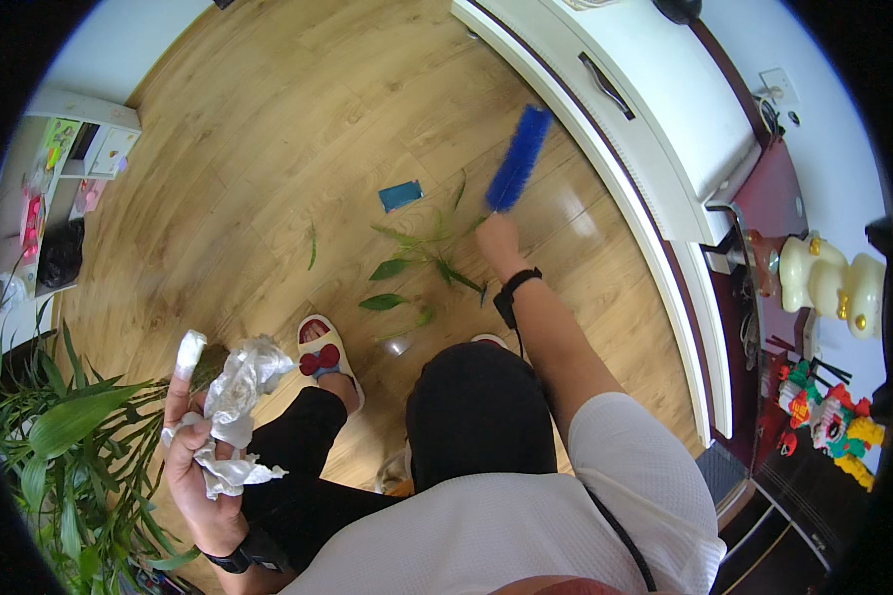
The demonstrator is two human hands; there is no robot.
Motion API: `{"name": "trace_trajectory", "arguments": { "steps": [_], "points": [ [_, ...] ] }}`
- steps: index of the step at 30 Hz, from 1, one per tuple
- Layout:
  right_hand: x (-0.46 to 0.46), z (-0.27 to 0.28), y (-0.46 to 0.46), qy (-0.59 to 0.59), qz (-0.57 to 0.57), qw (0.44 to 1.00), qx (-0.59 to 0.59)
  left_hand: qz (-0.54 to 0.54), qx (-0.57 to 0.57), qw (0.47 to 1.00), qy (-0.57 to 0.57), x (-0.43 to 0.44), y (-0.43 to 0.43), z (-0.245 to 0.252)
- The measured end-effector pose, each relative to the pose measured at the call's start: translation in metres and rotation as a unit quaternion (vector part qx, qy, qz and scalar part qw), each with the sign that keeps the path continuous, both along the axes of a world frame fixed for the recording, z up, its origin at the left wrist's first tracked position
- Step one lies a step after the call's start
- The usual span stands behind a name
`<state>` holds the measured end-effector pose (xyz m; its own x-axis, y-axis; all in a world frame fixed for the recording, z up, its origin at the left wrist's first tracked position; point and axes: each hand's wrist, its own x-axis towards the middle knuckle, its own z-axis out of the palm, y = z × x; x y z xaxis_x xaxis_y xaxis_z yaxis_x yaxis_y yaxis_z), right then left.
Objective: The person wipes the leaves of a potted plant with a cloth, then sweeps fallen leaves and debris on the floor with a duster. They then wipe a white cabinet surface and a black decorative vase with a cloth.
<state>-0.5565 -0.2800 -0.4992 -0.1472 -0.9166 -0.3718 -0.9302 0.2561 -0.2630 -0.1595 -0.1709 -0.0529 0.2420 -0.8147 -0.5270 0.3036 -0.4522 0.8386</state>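
In the head view, my left hand (193, 461) is at lower left, its fingers closed around crumpled white tissue (242, 387); a white wrap covers the tip of its raised index finger. My right hand (497, 236) reaches out over the floor, gripping a blue bristled duster brush (519, 160) whose handle is mostly hidden in the fist. Left of that hand, cut green leaves (384, 301) and stems lie on the wooden floor (268, 149). A flat teal packet (400, 196) lies just beyond them.
Leafy potted-looking plants (82, 439) crowd the lower left, close to my left hand. A white drawer cabinet (662, 126) curves along the right, with a glass-edged stand holding figurines (826, 286) below it. White shelves (93, 149) stand at far left. My slippered foot (327, 357) is near the leaves.
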Motion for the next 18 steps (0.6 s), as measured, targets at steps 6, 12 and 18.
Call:
{"name": "trace_trajectory", "arguments": {
  "steps": [6, 12, 18],
  "points": [
    [-0.043, -0.018, -0.03, 0.195, 0.158, 0.967, -0.045, 0.031, 0.002, 1.0, 0.003, -0.009, -0.012, 0.003],
    [-0.107, -0.007, -0.112, 0.04, -0.226, 0.965, -0.125, 0.108, 0.017, 0.993, -0.05, -0.032, -0.022, 0.003],
    [-0.127, 0.031, -0.175, 0.059, -0.211, 0.975, -0.04, 0.104, 0.019, 0.994, -0.018, -0.022, -0.025, -0.004]
  ]
}}
